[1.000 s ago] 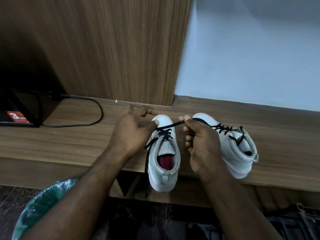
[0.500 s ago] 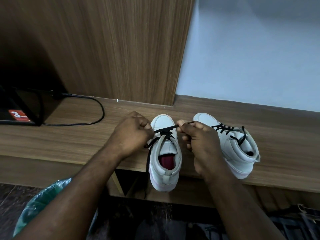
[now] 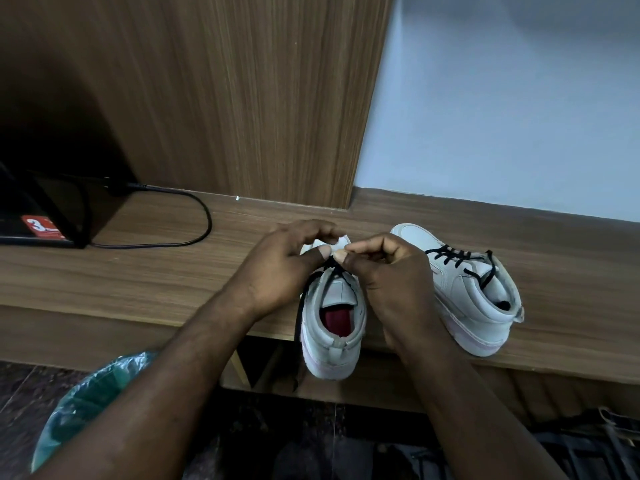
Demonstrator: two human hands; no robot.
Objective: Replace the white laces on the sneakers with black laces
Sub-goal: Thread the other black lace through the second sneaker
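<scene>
Two white high-top sneakers stand on a wooden shelf (image 3: 138,282). The near sneaker (image 3: 332,334) has a red insole, and its heel hangs over the shelf's front edge. Its black lace (image 3: 300,317) is threaded through the lower eyelets, with one end dangling down its left side. My left hand (image 3: 280,268) and my right hand (image 3: 391,271) meet over its lacing, thumbs almost touching, and each pinches the black lace there. The toe is mostly hidden behind my fingers. The other sneaker (image 3: 481,306) stands to the right, fully laced in black.
A black cable (image 3: 197,233) loops across the shelf on the left, beside a black device with a red sticker (image 3: 38,227). A wooden panel (image 3: 242,98) and a pale wall (image 3: 502,98) rise behind. A green plastic bag (image 3: 86,396) sits on the floor at lower left.
My hands, which held the lace stretched out on either side of the near sneaker, have come together over its lacing. The sneakers have stayed in place.
</scene>
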